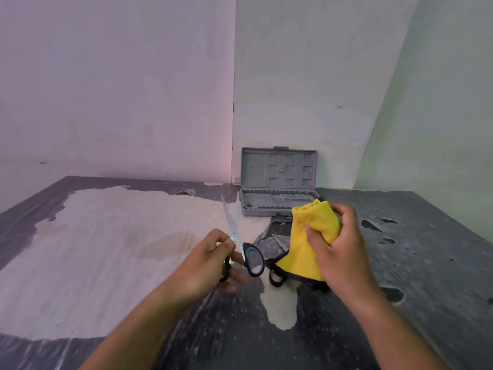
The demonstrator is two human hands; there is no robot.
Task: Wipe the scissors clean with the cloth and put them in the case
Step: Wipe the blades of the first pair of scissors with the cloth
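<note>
Yellow microfibre cloth with dark edging (309, 236) is bunched in our right hand (344, 247); fingers and thumb curl round the upper part, the rest hangs down to the worn dark table with pale bare patches (106, 249); we'd guess it is gathered like that to make a thick pad to run along a blade

Black-handled scissors with blue-lined loops and steel blades (241, 244) are in our left hand (210, 260); fingers closed on the handle end near the pivot, one loop against the palm side, the other loop sticking out toward the cloth; blades point up and away, slightly apart and blurred, so we can't read how wide the blades stand; held up off the table, likely so the blades are free for the cloth

A second pair of black-handled scissors (277, 268) looks to lie on the table just under the cloth's lower edge; a blade tip and one loop show, the rest is hidden

Grey moulded plastic case (277, 182) sits open at the back near the wall corner, lid upright against the wall, tray facing us, well behind both hands; open lid means a drop-in needs no extra hand

Our read: wiping step, scissors not yet in the case; cloth and blades are near but not touching
</note>
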